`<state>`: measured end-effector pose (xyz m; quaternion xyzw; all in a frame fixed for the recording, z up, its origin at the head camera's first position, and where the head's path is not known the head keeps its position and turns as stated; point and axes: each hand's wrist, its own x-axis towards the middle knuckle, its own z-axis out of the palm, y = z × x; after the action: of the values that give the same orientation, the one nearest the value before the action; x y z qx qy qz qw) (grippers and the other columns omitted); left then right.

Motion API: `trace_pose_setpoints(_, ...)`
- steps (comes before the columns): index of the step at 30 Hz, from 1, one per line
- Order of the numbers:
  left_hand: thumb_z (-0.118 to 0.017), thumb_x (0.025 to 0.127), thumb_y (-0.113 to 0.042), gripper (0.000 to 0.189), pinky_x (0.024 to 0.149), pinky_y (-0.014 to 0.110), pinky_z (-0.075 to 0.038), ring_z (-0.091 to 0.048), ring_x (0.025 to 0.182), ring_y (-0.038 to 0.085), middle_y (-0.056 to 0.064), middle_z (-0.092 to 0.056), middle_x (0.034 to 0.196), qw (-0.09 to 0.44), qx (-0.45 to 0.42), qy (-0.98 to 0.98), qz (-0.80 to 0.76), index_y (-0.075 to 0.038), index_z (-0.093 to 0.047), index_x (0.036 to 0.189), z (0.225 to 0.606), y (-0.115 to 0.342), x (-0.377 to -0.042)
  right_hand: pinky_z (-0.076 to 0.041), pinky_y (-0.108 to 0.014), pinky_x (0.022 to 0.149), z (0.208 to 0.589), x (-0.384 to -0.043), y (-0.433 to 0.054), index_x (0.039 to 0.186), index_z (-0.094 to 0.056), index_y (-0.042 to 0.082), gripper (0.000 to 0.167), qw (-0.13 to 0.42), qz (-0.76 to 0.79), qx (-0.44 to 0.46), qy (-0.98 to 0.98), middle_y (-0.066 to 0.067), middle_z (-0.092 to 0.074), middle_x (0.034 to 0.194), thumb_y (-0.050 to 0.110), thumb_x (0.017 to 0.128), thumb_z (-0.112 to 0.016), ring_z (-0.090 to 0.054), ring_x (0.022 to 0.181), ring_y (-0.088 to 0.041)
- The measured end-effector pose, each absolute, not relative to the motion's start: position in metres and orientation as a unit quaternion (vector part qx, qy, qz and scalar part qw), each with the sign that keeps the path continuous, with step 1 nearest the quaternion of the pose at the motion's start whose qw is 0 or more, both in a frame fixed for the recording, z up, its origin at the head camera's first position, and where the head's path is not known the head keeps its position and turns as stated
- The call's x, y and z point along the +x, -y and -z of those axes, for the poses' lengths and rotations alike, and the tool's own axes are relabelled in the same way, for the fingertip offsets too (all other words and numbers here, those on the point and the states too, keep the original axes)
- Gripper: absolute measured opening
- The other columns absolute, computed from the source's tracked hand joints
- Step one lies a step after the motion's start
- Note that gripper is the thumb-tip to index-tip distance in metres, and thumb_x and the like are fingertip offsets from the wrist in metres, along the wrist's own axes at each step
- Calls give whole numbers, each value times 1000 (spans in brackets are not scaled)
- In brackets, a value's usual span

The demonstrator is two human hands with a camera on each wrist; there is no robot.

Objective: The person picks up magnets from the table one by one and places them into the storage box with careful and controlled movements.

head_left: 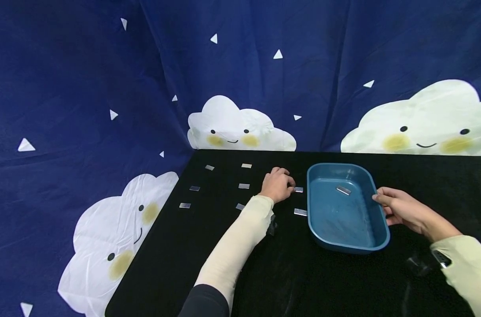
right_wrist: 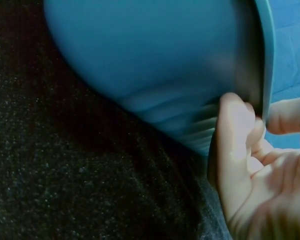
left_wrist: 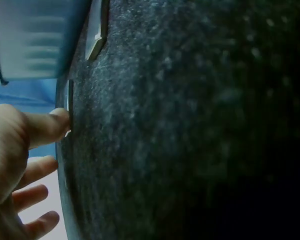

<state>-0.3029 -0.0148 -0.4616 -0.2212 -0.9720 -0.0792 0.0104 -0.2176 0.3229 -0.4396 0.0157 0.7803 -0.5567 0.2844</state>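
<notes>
My right hand (head_left: 402, 209) grips the right rim of a blue plastic tub (head_left: 339, 233), with fingers against its ribbed outer wall (right_wrist: 165, 110). Inside the tub lies one small flat silvery plate (head_left: 343, 190). Just left of the tub, my left hand (head_left: 277, 185) reaches low over the black tabletop. One fingertip (left_wrist: 60, 120) touches the end of a silvery plate (head_left: 299, 189), while the remaining fingers spread loosely. A nearer plate (head_left: 300, 212) lies right by the tub's left side, and shows close up as a thin strip (left_wrist: 96, 30) in the left wrist view.
Several more silvery plates lie in loose rows on the black table (head_left: 208, 237), one of them (head_left: 240, 206) partly behind my left sleeve (head_left: 240, 237). A dark blue curtain (head_left: 240, 57) with white clouds stands along the table's back and left edges.
</notes>
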Motion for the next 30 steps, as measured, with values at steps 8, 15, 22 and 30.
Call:
trace_pose_setpoints(8, -65, 95, -34, 15, 103, 38, -44, -42, 135, 18, -4, -57, 137, -14, -193, 975, 105, -30, -75, 105, 461, 13, -304, -60, -39, 78, 440, -218, -323, 102, -47, 17, 18, 285, 560, 12, -778, 0, -57, 90, 33, 106, -38, -69, 83, -17)
trace_pose_setpoints(15, -67, 93, -34, 13, 101, 36, -43, -42, 133, 17, -5, -58, 131, -17, -183, 977, 106, -28, -74, 103, 463, 8, -303, -60, -38, 75, 441, -218, -326, 102, -47, 17, 19, 283, 556, 12, -782, 0, -59, 89, 33, 106, -39, -69, 82, -17)
trace_pose_setpoints(22, -68, 93, -33, 12, 103, 37, -42, -41, 133, 17, -5, -58, 129, -22, -174, 978, 117, -26, -74, 101, 462, 9, -303, -60, -39, 77, 441, -219, -324, 102, -47, 18, 18, 290, 563, 19, -774, 0, -60, 91, 33, 106, -39, -70, 83, -18)
trace_pose_setpoints(30, -69, 93, -34, 10, 101, 35, -42, -43, 130, 15, -8, -60, 127, -23, -198, 974, 107, -28, -77, 93, 463, 9, -304, -61, -39, 76, 440, -218, -323, 102, -46, 17, 18, 284, 565, 25, -775, 1, -61, 89, 33, 106, -38, -70, 82, -17)
